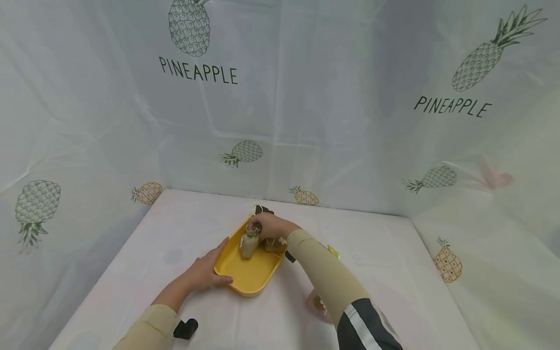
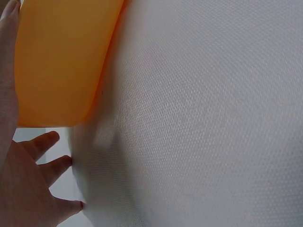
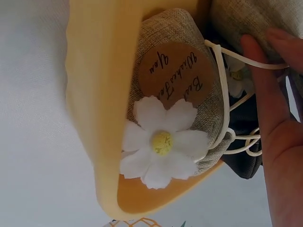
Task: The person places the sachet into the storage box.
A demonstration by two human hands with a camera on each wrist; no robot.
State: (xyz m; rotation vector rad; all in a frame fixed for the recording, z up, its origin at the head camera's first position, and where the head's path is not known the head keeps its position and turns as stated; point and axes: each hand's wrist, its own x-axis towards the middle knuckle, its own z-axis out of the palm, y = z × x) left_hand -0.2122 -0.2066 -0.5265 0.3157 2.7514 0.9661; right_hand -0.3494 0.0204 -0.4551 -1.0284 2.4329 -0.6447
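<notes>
Yellow tray on tabletop, right hand gripping pale pouch within

Yellow tray (image 1: 246,278) sits at a slant on the white tabletop (image 1: 210,218). The left hand (image 1: 209,268) lies against its near left corner, thumb at the near end and forefinger along the left side; the fingers are spread and extended, touching the tray without curling around it.

The right hand (image 1: 272,226) reaches into the tray and pinches the gathered neck of a pale pouch (image 1: 250,245), which is inside the tray, left of the other contents. Whether the base of this pouch bears on the tray floor cannot be determined.

A labelled pouch (image 1: 273,246) of woven, linen-like cloth lies against the right-hand wall. It carries a round brown label (image 3: 182,71) lettered "Best Wishes For You", a white flower (image 3: 162,142) with a yellow centre, and a cream cord (image 3: 224,90).

A dark pouch (image 3: 242,120) lies at the far end; its full extent is hidden.

Outside the tray, a pink round item (image 1: 312,306) is partly covered by the right sleeve (image 1: 332,277). A small yellow item (image 1: 333,251) shows just beyond that sleeve. A pale sheet (image 1: 323,97) printed with pineapples hangs behind the tabletop
</notes>
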